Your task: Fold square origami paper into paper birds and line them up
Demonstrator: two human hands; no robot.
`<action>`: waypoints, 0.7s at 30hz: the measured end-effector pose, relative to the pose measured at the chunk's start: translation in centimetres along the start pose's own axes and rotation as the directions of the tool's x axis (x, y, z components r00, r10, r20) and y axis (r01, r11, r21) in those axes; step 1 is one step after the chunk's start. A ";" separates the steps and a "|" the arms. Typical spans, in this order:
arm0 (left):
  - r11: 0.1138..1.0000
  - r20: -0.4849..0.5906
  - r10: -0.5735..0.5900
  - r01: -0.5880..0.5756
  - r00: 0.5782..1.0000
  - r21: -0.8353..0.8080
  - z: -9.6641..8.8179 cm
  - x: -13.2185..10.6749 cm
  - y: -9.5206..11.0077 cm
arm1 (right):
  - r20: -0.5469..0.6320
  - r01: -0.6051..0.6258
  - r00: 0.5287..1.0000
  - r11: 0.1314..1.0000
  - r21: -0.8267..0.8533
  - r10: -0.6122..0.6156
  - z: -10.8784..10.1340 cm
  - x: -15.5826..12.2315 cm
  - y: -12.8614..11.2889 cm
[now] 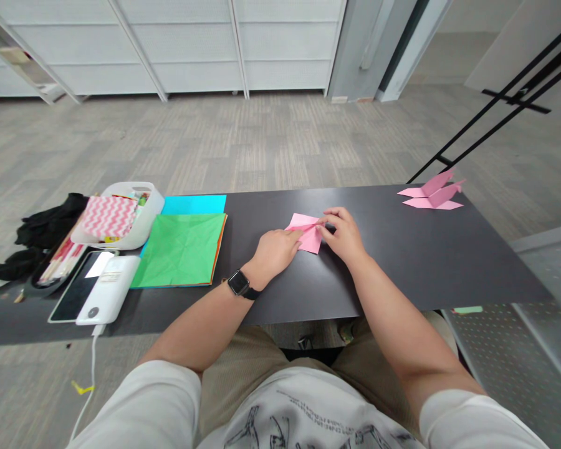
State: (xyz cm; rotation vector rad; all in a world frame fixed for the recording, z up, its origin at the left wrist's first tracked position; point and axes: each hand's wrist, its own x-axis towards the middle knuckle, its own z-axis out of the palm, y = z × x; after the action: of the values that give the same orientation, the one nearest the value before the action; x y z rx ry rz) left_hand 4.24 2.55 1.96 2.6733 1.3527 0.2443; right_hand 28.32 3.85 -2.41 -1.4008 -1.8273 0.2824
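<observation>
A pink sheet of folded paper lies on the dark table in front of me, with creases and a raised flap along its middle. My left hand, with a black watch on the wrist, rests on the paper's left side, fingers extended flat across it. At the right edge, my right hand pinches a part of the paper between thumb and fingertips. The underside of the paper and the exact fold under the fingers are hidden.
Two pink origami birds stand at the table's far right. On the left are green paper, blue paper, a white basket, a phone, a white power bank with a cable, and black cloth.
</observation>
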 end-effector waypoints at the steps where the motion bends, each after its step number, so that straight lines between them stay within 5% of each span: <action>1: 1.000 -0.001 -0.002 0.002 1.000 -0.003 0.2 0.0 0.0 | 0.005 -0.004 1.000 1.000 0.000 0.004 0.1 0.0 0.1; 9: 1.000 -0.021 0.016 -0.016 1.000 -0.003 -0.1 -0.1 0.2 | 0.055 0.031 0.998 0.999 -0.018 -0.030 0.6 -0.1 0.3; 15: 1.000 -0.034 0.027 -0.026 0.999 0.014 0.5 0.3 -0.2 | -0.012 0.014 1.000 0.992 -0.123 -0.015 0.1 -0.4 -0.6; 21: 0.998 -0.033 0.059 -0.059 0.998 0.007 0.8 0.5 -0.6 | 0.188 0.100 0.978 0.993 -0.069 -0.086 -0.6 -0.9 -1.7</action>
State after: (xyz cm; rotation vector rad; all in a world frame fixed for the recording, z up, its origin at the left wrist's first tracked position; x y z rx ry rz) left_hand 4.26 3.24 1.13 2.7290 1.2873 0.2931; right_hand 27.59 2.28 -1.46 -1.3749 -2.0701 0.3045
